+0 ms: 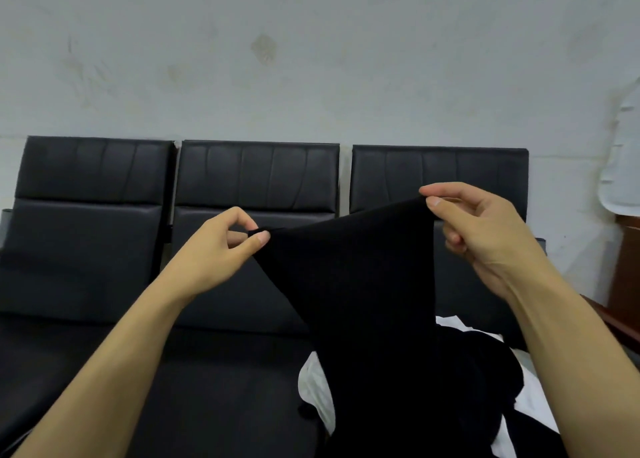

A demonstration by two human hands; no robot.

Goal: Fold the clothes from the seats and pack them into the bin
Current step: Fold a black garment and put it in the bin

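Pale, stained wall [311, 59] fills the upper half of the head view, and against it stands a row of three black padded seats [90, 232] with tall backrests. Both bare arms reach forward over the seats. The left hand [221, 249] pinches one top corner of a black garment [363, 301] between thumb and forefinger, the other fingers curled behind. The right hand [485, 229] pinches the opposite top corner the same way, held a little higher. The garment hangs stretched between them in front of the middle and right backrests, its lower part trailing down onto a heap of white cloth [315, 385] and more dark clothing lying on the right seat cushion, toward its front edge.
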